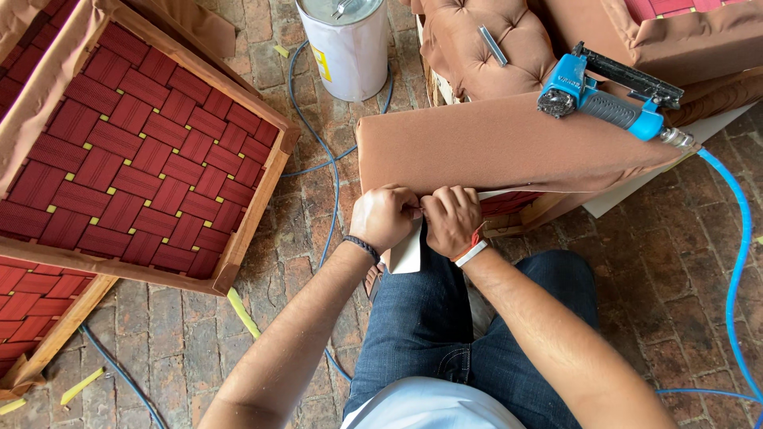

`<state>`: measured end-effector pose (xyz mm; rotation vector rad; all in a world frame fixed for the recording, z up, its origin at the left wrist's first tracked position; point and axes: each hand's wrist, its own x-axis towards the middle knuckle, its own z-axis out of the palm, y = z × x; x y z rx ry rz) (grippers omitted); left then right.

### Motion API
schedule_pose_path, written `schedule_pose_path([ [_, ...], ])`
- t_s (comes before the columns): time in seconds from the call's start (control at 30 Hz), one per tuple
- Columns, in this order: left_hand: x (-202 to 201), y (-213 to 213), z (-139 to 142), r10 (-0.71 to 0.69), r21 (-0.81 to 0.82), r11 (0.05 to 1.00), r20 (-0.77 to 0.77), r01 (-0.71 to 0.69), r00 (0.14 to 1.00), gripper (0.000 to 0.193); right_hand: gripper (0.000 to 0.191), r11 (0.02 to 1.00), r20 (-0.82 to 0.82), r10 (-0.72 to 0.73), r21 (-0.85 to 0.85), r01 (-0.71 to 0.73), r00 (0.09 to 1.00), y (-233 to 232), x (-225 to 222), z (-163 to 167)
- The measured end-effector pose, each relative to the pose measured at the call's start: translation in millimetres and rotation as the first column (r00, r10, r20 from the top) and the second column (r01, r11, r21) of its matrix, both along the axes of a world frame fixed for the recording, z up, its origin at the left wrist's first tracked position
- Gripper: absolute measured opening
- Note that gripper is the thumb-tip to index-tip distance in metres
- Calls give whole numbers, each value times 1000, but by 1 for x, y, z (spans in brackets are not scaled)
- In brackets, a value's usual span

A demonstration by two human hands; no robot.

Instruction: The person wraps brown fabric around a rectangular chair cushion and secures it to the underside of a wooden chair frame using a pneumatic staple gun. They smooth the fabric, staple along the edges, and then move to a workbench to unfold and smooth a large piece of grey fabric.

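Stapler (608,99): blue, lying on brown upholstery
Bucket (347,48): white, on brick floor
Frame (135,151): red webbing, wooden rim

Obstacles and free room, brick floor (660,262):

- Brown fabric-covered upholstered panel (509,147): fills the space directly ahead of both hands, left hand (384,216) and right hand (451,220), which press together at its near edge; no gap between them.
- Blue pneumatic staple gun (608,99): lies on the panel's far right; its blue coiled air hose (735,262) curves down the right side.
- White metal can (346,44): stands beyond the panel's left corner.
- Wooden seat frame with red woven webbing (135,147): blocks the left.
- Thin blue cable (327,171): crosses the open brick strip between frame and panel.
- Open floor: right of the knee, inside the hose's curve.
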<state>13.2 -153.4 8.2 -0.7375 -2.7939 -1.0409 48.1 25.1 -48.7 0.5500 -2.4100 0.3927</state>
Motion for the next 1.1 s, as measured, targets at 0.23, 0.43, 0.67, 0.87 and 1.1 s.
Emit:
schedule_pose_path([
  [0.23,-11,1,13,-68,-49,996,125,74,990,6,26,993,55,-49,106,43,997,-6,-6,14],
  [0.43,-38,-39,19,-194,343,939,532,0,824,14,16,995,-1,-98,10,98,995,-10,-11,16],
  [0.67,-213,-9,-2,121,-319,944,573,85,810,62,21,982,-8,-182,-47,182,983,-16,-8,14],
  [0.87,-247,85,-17,-75,-525,697,624,488,778,62,15,986,-93,-135,-112,124,987,-11,-13,8],
  [1.1,-208,180,5,-499,-315,685,454,657,738,65,14,984,-135,-131,-142,112,982,-9,-21,5],
])
